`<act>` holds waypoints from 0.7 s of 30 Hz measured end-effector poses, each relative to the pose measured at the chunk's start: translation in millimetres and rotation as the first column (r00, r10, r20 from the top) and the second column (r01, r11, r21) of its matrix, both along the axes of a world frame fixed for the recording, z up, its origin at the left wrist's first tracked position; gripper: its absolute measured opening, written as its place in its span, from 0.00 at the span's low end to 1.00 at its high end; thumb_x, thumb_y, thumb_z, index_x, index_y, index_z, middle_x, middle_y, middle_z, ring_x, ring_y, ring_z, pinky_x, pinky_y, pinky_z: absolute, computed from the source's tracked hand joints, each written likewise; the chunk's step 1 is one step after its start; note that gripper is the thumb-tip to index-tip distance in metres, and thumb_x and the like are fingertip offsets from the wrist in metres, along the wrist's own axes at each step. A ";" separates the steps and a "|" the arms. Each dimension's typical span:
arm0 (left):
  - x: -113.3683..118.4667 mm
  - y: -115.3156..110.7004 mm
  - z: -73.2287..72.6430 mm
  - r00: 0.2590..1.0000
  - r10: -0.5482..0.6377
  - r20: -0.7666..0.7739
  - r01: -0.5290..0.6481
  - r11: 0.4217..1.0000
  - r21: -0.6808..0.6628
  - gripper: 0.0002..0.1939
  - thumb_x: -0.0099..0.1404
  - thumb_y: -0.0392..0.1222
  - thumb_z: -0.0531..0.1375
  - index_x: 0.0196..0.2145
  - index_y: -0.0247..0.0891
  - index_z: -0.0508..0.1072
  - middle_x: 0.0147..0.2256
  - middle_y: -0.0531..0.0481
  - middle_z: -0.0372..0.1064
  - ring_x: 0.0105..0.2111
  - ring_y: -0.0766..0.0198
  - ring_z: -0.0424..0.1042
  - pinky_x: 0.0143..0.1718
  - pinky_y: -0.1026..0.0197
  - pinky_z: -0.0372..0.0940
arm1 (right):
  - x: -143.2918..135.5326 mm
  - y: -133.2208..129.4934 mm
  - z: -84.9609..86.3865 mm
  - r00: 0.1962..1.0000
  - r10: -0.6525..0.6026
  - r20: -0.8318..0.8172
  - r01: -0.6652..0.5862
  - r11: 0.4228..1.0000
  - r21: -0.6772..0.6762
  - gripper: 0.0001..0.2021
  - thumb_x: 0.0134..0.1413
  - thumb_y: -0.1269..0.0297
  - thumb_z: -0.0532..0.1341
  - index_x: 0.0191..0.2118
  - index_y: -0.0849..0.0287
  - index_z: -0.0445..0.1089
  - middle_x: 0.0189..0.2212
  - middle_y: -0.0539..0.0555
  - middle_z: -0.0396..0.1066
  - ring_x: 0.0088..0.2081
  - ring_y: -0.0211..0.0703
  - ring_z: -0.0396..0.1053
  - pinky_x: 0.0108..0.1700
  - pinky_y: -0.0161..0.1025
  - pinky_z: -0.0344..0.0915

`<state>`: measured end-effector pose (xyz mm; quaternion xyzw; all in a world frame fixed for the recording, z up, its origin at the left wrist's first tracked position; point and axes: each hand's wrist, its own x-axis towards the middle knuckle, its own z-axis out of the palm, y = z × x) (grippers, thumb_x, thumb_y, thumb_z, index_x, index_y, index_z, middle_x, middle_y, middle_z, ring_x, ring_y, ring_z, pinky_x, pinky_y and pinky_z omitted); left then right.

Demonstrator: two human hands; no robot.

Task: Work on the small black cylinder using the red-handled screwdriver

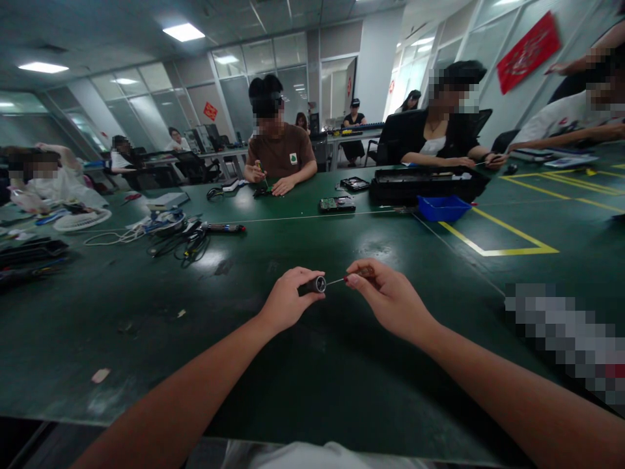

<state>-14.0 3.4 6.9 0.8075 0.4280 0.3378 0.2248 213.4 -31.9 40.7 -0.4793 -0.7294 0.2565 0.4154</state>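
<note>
My left hand (pixel 286 299) is closed around a dark cylindrical part (pixel 311 285) whose round, light-rimmed end faces right. My right hand (pixel 385 296) grips a screwdriver (pixel 347 279) with a thin metal shaft and some red near the front of its handle. The shaft points left and its tip is at the rim of the cylinder; whether it touches a screw is too small to tell. Both hands are held above the green table (pixel 312 384), and fingers hide most of the handle and of the cylinder's body.
Ahead lie an opened device with a circuit board (pixel 336 204), a long black casing (pixel 424 185) and a blue bin (pixel 443 208). Tangled cables (pixel 188 238) are at left, a blurred-out object (pixel 561 332) at right. Across the table a person in brown (pixel 280 146) works by hand.
</note>
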 end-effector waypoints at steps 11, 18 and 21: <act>0.7 -1.2 1.8 0.999 0.022 -0.034 -0.024 0.999 -0.046 0.21 0.61 0.37 0.68 0.52 0.46 0.75 0.47 0.49 0.72 0.49 0.57 0.69 0.54 0.51 0.62 | 4.7 -6.6 5.2 0.995 -0.094 0.034 0.082 0.962 0.259 0.05 0.65 0.62 0.57 0.42 0.56 0.68 0.34 0.52 0.75 0.35 0.43 0.74 0.38 0.40 0.67; 0.3 0.1 -1.1 1.000 0.011 -0.026 -0.012 0.999 -0.043 0.21 0.61 0.38 0.68 0.52 0.46 0.75 0.47 0.49 0.72 0.49 0.57 0.70 0.55 0.52 0.62 | 4.5 -6.1 3.0 0.986 -0.034 0.163 -0.015 0.957 0.288 0.04 0.65 0.65 0.56 0.42 0.57 0.67 0.35 0.53 0.75 0.37 0.43 0.74 0.39 0.40 0.68; 0.0 0.6 -2.2 1.000 0.016 -0.025 -0.017 0.999 -0.049 0.21 0.61 0.39 0.68 0.52 0.47 0.75 0.48 0.49 0.72 0.50 0.57 0.70 0.55 0.52 0.62 | 6.0 -6.0 4.0 0.984 -0.072 0.166 0.021 0.957 0.288 0.04 0.65 0.65 0.56 0.41 0.57 0.67 0.33 0.52 0.74 0.35 0.44 0.74 0.37 0.40 0.68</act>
